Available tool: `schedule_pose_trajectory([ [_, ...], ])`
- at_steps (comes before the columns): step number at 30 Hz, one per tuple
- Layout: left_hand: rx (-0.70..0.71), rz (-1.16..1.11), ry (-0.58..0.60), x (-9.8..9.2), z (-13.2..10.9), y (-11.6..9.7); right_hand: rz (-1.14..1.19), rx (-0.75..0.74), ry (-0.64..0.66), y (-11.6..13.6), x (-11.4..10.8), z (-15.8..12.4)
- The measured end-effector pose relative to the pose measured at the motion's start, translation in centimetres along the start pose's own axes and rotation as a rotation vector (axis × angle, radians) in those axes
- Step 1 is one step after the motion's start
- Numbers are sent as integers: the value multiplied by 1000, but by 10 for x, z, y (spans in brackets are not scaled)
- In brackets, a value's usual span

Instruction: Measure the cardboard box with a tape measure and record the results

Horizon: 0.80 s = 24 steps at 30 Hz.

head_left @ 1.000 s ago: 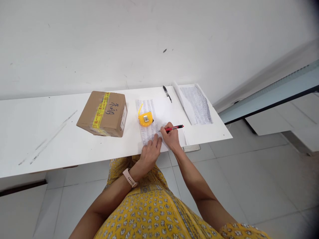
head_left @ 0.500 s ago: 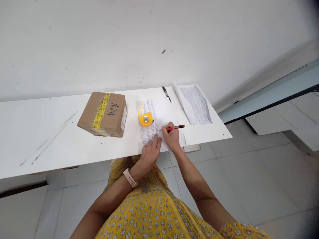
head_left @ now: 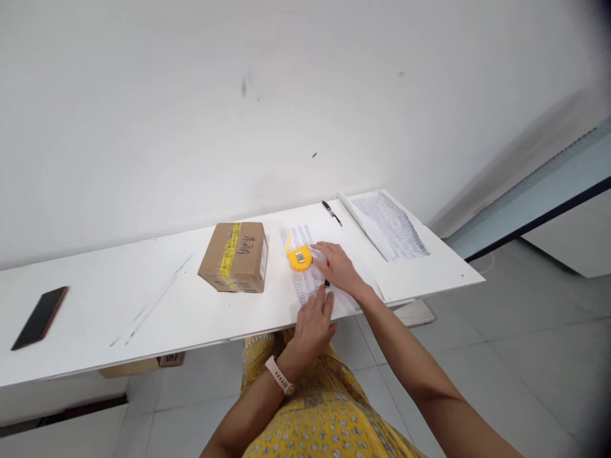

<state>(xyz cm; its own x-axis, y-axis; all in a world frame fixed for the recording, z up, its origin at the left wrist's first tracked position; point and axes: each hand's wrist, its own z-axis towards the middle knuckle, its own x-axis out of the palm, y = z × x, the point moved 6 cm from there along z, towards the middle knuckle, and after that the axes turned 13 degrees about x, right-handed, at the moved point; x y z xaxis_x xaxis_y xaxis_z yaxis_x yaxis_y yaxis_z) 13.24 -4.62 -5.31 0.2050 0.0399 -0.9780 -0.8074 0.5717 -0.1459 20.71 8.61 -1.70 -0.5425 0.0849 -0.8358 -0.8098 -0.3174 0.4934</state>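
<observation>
My left hand (head_left: 314, 324) lies on the front edge of a printed paper sheet (head_left: 310, 292), fingers stretched out. Fingers extended and thumb apart, my right hand (head_left: 338, 267) reaches over the sheet. Its fingertips are at the right side of a yellow tape measure (head_left: 300, 258), and whether they touch it is unclear. A short end of yellow tape sticks out toward the back. The red-and-black pen (head_left: 327, 284) shows only in part by my right thumb and near my left fingertips; the rest is hidden.
A taped cardboard box (head_left: 233, 257) stands left of the sheet on the white table (head_left: 162, 273). A black pen (head_left: 331, 213) lies behind the sheet. Further right is a densely written, curled paper (head_left: 391, 226). A dark phone-like slab (head_left: 40, 317) lies far left; a white wall (head_left: 191, 127) rises behind.
My right hand has left its writing grip on the red pen and moved to the tape measure. My left hand stays on the sheet. The view has shifted, bringing the dark slab into sight.
</observation>
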Motion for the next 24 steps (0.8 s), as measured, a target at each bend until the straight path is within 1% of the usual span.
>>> schedule_pose_trajectory([
  [2, 2, -54, -14, -2, -7, -2, -23, -60, 122, 24, 14, 12],
  [4, -14, -137, -26, -6, -17, -1, -49, -73, 220, 40, 25, 21],
  [6, -61, -268, -77, -16, -31, 5, -42, -70, 250, 49, 26, 24],
  [7, -100, -339, -137, -24, -39, 10, -23, -71, 245, 53, 21, 23],
  [9, -198, -439, -330, -48, -59, 22, 47, -102, 247, 66, 5, 11],
  [11, -282, -451, -540, -77, -78, 34, 166, -192, 317, 89, -17, -11],
  [12, -294, -442, -616, -91, -86, 37, 223, -246, 359, 104, -30, -24],
  [14, -263, -460, -692, -114, -93, 40, 311, -345, 465, 135, -52, -49],
  [15, -241, -487, -713, -122, -95, 40, 335, -366, 496, 149, -61, -58],
  [17, -227, -565, -771, -134, -101, 43, 396, -372, 525, 169, -73, -68],
  [19, -283, -706, -857, -141, -111, 50, 495, -350, 555, 178, -76, -69],
  [21, -353, -938, -933, -142, -124, 58, 650, -330, 632, 179, -71, -68],
  [24, -404, -1303, -996, -143, -138, 66, 933, -263, 753, 177, -59, -68],
])
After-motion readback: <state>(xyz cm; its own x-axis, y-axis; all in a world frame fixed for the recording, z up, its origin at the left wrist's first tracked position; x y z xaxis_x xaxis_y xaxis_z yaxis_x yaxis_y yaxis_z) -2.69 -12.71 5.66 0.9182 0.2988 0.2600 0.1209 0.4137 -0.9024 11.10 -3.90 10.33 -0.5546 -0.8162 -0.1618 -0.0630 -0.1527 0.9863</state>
